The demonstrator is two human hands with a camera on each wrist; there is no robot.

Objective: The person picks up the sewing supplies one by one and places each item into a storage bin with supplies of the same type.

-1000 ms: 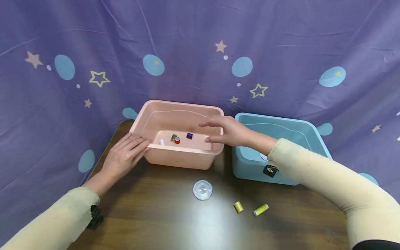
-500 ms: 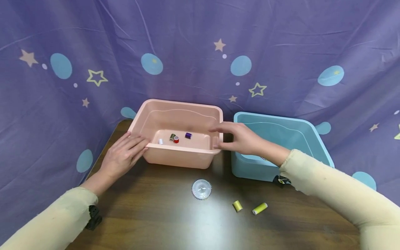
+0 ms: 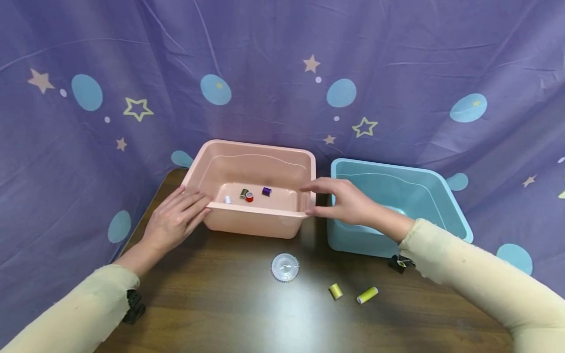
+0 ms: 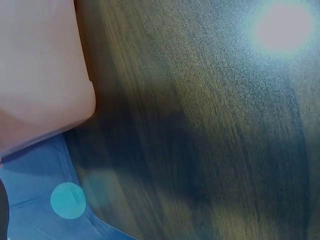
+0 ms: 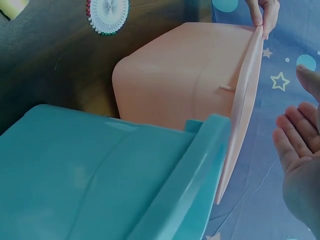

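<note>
My left hand (image 3: 176, 218) grips the near left corner of the pink bin (image 3: 251, 223), fingers over its rim. In the right wrist view that left hand (image 5: 266, 15) appears to pinch the rim at the far end. Above the bin's right rim hovers my right hand (image 3: 342, 200), thumb and fingers apart, holding nothing. Its palm (image 5: 300, 145) shows in the right wrist view, away from the bins. Inside the pink bin lie small thread spools: a white one (image 3: 227, 200), an olive one (image 3: 243, 194), a red one (image 3: 249, 197) and a purple one (image 3: 267, 191).
A blue bin (image 3: 366, 241) stands to the right, partly covered by my right forearm. On the wooden table (image 3: 212, 294) lie a clear pin wheel (image 3: 285, 267) and two yellow thread spools, a short one (image 3: 336, 291) and a long one (image 3: 367, 295). A purple curtain (image 3: 273, 59) hangs behind.
My right hand has drawn back to the right, from over the pink bin's inside to its right rim. The left hand stays on the corner.
</note>
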